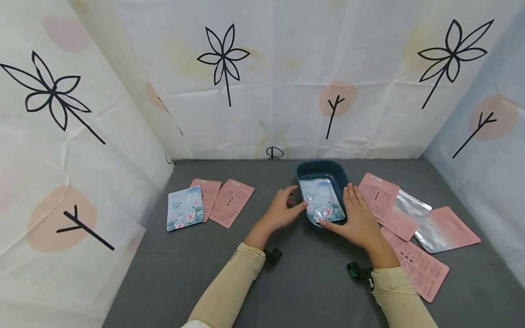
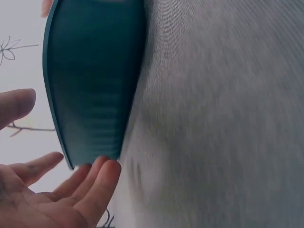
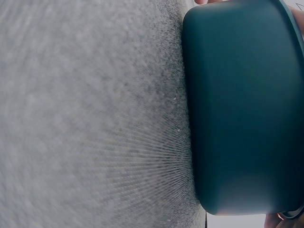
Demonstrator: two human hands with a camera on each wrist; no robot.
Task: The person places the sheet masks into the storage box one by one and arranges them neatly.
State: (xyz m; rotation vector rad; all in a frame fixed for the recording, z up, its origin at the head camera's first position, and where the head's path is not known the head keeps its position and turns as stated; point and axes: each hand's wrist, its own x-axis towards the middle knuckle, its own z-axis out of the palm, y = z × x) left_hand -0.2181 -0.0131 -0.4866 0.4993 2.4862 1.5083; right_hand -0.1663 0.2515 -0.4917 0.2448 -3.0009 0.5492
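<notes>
A dark teal basin (image 1: 321,170) stands on the grey table (image 1: 295,282). Inside it a light-blue flowered sachet (image 1: 321,199) lies tilted against the near wall. My left hand (image 1: 287,208) is at the basin's left side, its fingertips touching the sachet's left edge. The left wrist view shows those fingers (image 2: 97,183) spread loosely beside the basin's wall (image 2: 90,80). My right hand (image 1: 357,215) lies with straight fingers along the basin's right rim, thumb at the sachet's near corner. The right wrist view is filled by the basin's outer wall (image 3: 242,109).
To the left lie another blue sachet (image 1: 184,208) and two pink sachets (image 1: 230,202). Several pink sachets (image 1: 379,193) and a silver one (image 1: 410,207) are scattered to the right. Patterned sheets (image 1: 287,91) wall in the table on three sides.
</notes>
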